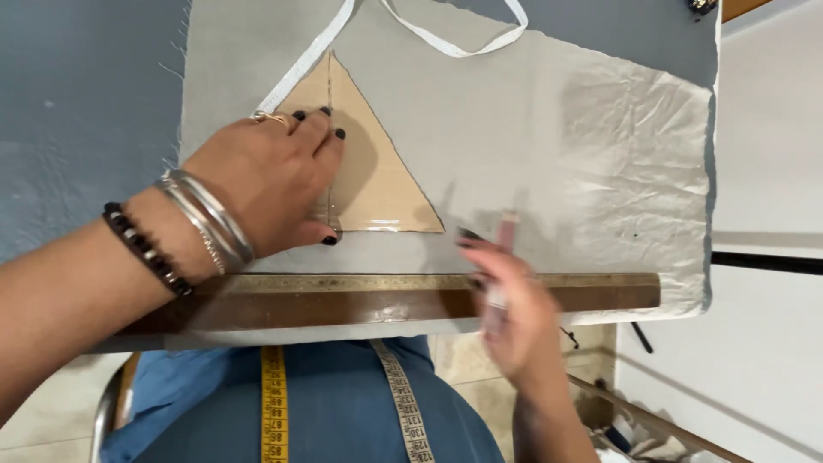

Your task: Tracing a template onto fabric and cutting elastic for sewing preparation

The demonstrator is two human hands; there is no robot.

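Grey fabric [531, 129] covered the table [86, 103]. A wooden ruler [386, 300] lay along its near edge. The left hand [266, 184], fingers spread, pressed the cardboard triangle [381, 184] flat mid-fabric. The blurred right hand [510, 300] pinched a pinkish marker [506, 236].

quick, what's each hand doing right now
Left hand: open, pressed flat on the cardboard triangle lying on the grey cloth.
Right hand: blurred, closed on a thin pinkish marker over the wooden ruler.
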